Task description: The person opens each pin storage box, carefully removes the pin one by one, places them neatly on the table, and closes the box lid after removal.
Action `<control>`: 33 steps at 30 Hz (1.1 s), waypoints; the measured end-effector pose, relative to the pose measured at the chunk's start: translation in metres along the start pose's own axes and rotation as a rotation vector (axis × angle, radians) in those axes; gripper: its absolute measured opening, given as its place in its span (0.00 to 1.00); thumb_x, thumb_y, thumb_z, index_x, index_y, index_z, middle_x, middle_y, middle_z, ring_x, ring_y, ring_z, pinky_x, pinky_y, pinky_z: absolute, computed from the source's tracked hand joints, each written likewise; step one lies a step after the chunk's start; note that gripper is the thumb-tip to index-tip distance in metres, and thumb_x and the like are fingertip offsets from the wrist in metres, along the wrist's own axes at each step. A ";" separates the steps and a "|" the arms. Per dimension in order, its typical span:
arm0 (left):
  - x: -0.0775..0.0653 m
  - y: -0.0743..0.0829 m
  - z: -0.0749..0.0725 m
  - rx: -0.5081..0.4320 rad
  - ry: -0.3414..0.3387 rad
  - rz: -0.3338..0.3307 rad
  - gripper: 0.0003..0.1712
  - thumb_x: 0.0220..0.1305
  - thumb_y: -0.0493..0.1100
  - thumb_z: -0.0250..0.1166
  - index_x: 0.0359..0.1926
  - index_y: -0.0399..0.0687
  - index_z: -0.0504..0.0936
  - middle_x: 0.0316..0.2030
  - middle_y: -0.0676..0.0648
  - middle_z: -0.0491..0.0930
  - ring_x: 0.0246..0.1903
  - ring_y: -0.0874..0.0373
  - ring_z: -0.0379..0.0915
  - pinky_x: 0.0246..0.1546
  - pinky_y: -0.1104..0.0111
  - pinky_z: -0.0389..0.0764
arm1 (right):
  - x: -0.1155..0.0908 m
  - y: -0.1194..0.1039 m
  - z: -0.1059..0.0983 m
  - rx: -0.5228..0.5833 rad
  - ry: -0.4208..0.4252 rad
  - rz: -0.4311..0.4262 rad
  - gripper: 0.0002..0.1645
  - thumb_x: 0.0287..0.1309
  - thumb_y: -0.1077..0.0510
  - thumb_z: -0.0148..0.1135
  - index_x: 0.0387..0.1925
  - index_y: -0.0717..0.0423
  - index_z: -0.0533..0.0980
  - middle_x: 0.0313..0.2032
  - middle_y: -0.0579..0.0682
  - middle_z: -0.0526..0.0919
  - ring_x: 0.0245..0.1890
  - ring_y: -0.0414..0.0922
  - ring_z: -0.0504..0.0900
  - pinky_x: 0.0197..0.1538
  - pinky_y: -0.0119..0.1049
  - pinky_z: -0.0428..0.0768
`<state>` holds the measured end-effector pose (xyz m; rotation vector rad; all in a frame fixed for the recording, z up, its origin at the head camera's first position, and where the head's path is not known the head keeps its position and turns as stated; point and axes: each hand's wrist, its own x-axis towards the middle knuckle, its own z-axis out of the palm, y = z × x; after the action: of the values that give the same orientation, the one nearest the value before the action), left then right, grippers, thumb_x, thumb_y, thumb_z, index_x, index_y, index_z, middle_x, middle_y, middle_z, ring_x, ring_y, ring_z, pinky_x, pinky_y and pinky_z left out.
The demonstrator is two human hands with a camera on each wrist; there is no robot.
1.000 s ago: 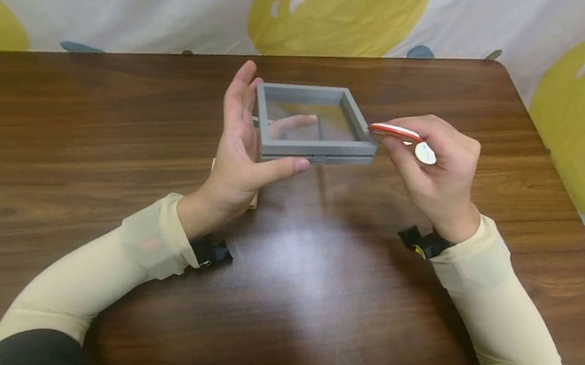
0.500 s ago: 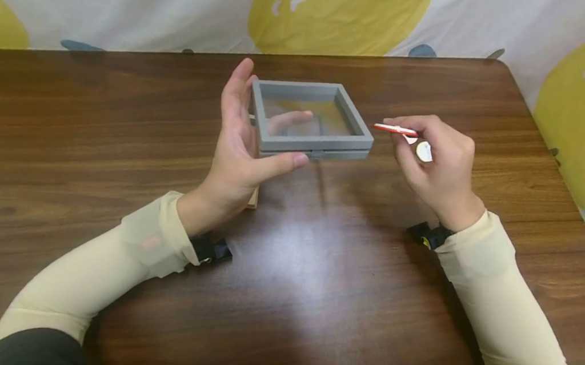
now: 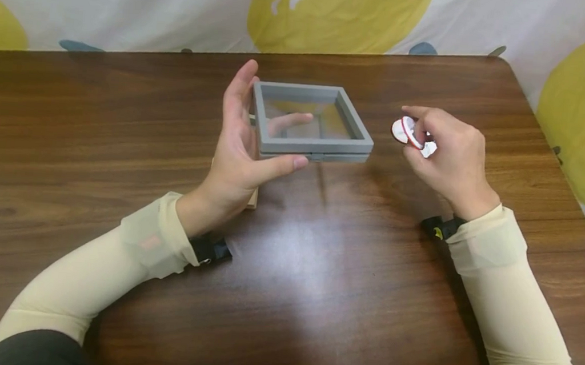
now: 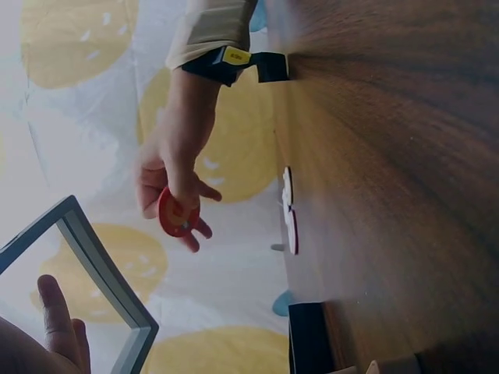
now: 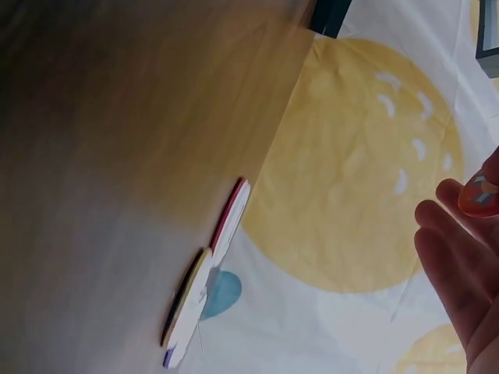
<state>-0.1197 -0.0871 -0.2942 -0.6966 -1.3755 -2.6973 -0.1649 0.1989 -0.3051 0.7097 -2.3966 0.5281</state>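
Observation:
My left hand point(image 3: 238, 149) grips a grey square display frame point(image 3: 316, 148) with a clear see-through middle, raised over the table. The thumb lies along its near edge and one finger shows through the film. To the right, my right hand point(image 3: 452, 152) pinches a small round disc point(image 3: 412, 133) between thumb and finger. Its white side faces the head camera; in the left wrist view the disc point(image 4: 176, 214) shows a red face. The other right-hand fingers point(image 5: 456, 257) extend loosely. Open space separates the disc from the frame.
White-topped round discs with coloured rims, including a red-rimmed disc point(image 5: 231, 218) and a dark-and-yellow-rimmed disc point(image 5: 187, 296), lie on the brown wooden table point(image 3: 283, 296). A dark block point(image 4: 310, 339) and a pale wooden piece point(image 3: 253, 198) sit behind the left hand. A patterned cloth point(image 3: 172, 12) hangs behind.
My right hand has drawn away from the frame to the right, and the disc has turned from edge-on to show its white side. The left hand and frame stay nearly still.

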 end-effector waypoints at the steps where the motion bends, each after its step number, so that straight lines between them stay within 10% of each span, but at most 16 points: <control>1: 0.000 0.000 0.000 0.002 -0.001 0.001 0.63 0.36 0.11 0.57 0.71 0.49 0.41 0.61 0.51 0.54 0.50 0.49 0.75 0.43 0.69 0.84 | -0.001 0.001 0.000 0.006 -0.011 -0.008 0.05 0.40 0.67 0.55 0.18 0.60 0.66 0.38 0.54 0.88 0.31 0.50 0.86 0.24 0.36 0.64; 15: -0.001 -0.002 0.000 -0.037 -0.014 -0.020 0.62 0.36 0.09 0.55 0.70 0.49 0.42 0.55 0.51 0.57 0.49 0.48 0.74 0.40 0.69 0.85 | -0.005 0.002 -0.001 -0.065 -0.234 0.101 0.26 0.32 0.52 0.80 0.19 0.55 0.67 0.28 0.50 0.76 0.24 0.46 0.71 0.26 0.40 0.67; 24: -0.001 0.000 0.000 -0.044 -0.010 -0.062 0.60 0.38 0.09 0.54 0.70 0.50 0.45 0.55 0.49 0.59 0.50 0.51 0.75 0.40 0.70 0.85 | -0.004 0.009 -0.002 -0.053 -0.324 0.183 0.27 0.33 0.51 0.80 0.19 0.59 0.68 0.24 0.54 0.71 0.24 0.50 0.69 0.30 0.41 0.67; 33: -0.002 0.001 0.001 -0.026 -0.017 -0.097 0.59 0.40 0.09 0.54 0.70 0.46 0.43 0.62 0.49 0.54 0.50 0.54 0.75 0.37 0.72 0.85 | -0.005 0.018 -0.008 -0.126 -0.642 0.363 0.21 0.43 0.46 0.73 0.22 0.56 0.73 0.22 0.52 0.73 0.23 0.51 0.70 0.27 0.43 0.65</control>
<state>-0.1171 -0.0871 -0.2942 -0.6731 -1.4161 -2.7943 -0.1689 0.2191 -0.3063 0.4254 -3.1602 0.3109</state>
